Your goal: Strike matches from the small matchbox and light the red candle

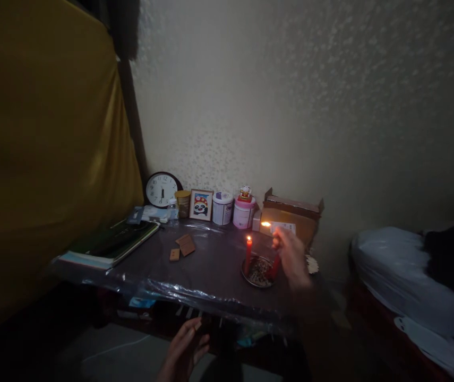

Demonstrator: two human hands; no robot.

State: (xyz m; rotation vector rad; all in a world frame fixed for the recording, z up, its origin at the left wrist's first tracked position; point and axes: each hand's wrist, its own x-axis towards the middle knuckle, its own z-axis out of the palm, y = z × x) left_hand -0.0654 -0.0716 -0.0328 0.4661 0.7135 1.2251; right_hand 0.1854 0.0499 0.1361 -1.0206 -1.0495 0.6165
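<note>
My right hand is raised over the right side of the table, its fingers pinched on a lit match. The match's flame burns just left of the fingertips. Below it stands an upright red candle with a small flame on its wick. A second red candle is partly hidden by my right hand. Both candles are on a round metal plate strewn with dark and light bits. My left hand, low in front of the table edge, curls around a small, dim object that looks like a matchbox.
Plastic sheeting covers the table. Brown pieces and a green book lie to the left. Along the wall stand a clock, a panda picture, tubs and a cardboard box. A yellow curtain hangs at left.
</note>
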